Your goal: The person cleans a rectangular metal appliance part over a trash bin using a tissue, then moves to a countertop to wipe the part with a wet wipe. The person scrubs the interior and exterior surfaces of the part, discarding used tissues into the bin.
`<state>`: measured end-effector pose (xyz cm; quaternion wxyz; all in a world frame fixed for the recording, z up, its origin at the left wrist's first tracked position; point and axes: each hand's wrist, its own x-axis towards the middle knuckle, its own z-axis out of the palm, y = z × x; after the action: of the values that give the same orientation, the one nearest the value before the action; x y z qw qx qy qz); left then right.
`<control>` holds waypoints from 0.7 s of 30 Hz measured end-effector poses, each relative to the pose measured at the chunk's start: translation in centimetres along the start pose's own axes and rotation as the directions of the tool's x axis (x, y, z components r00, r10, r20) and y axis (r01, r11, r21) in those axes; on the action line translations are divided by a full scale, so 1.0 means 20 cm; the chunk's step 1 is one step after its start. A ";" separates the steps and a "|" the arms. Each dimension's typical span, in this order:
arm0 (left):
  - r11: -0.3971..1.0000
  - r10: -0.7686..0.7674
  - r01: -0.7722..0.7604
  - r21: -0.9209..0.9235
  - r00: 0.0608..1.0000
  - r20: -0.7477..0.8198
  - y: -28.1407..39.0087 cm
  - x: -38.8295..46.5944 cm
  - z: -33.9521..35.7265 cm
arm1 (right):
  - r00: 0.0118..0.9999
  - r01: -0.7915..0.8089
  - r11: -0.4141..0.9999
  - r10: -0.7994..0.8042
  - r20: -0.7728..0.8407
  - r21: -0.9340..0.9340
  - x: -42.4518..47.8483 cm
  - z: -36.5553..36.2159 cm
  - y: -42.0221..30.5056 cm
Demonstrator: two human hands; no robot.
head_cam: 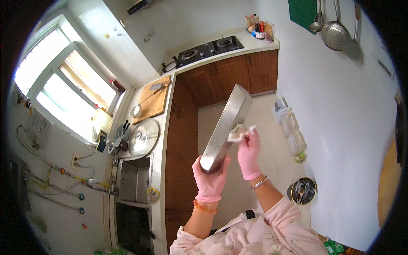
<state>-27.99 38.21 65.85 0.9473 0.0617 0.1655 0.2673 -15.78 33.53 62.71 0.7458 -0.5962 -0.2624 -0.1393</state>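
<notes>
My left hand (pixel 210 180), in a pink glove, grips the lower end of a long rectangular stainless-steel box or tray (pixel 224 124). It is held up at a slant over the floor, its upper end tilted away from me. In my right hand (pixel 249 156), also gloved in pink, is a crumpled white tissue or cloth (pixel 240 132), pinched between thumb and fingers. The cloth touches the right side of the steel piece. Whether that side is an opening or a solid face, I cannot tell.
On the left counter lie a glass pot lid (pixel 144 137), a wooden cutting board (pixel 156 102) with utensils, and a sink (pixel 129 178). A gas hob (pixel 210 51) is at the back. Plastic jugs (pixel 291 130) and a trash bin (pixel 303 191) stand along the right wall.
</notes>
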 end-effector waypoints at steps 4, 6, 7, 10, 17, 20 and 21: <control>0.986 -0.078 0.078 -0.146 0.997 0.003 -0.03 0.27 0.09 | 0.996 -0.078 0.989 0.071 0.058 0.126 0.30 0.05 0.13; 0.990 -0.037 0.033 -0.137 0.999 -0.025 -0.05 0.41 0.15 | 0.984 -0.171 0.925 0.143 0.107 0.338 0.43 0.07 0.20; 0.991 -0.017 0.011 -0.134 0.999 -0.041 -0.06 0.49 0.19 | 0.975 -0.219 0.874 0.175 0.138 0.434 0.51 0.08 0.24; 0.996 -0.040 0.042 -0.079 0.999 0.027 -0.10 0.68 0.25 | 0.929 -0.352 0.761 0.353 0.108 0.544 0.72 0.09 0.33; 0.985 -0.091 0.088 -0.146 0.996 -0.010 -0.20 0.99 0.38 | 0.857 -0.468 0.705 0.510 0.077 0.533 1.07 0.12 0.60; 0.982 -0.109 0.103 -0.158 0.994 -0.030 -0.19 1.09 0.40 | 0.896 -0.412 0.775 0.439 0.060 0.480 1.12 0.19 0.59; 0.989 -0.075 0.070 -0.129 0.996 -0.041 -0.18 1.13 0.43 | 0.905 -0.418 0.835 0.416 0.086 0.357 1.12 0.20 0.62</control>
<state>-5.16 46.93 66.74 0.9544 -0.0111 0.1718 0.2440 8.21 42.91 65.72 0.8557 -0.4890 -0.1495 0.0794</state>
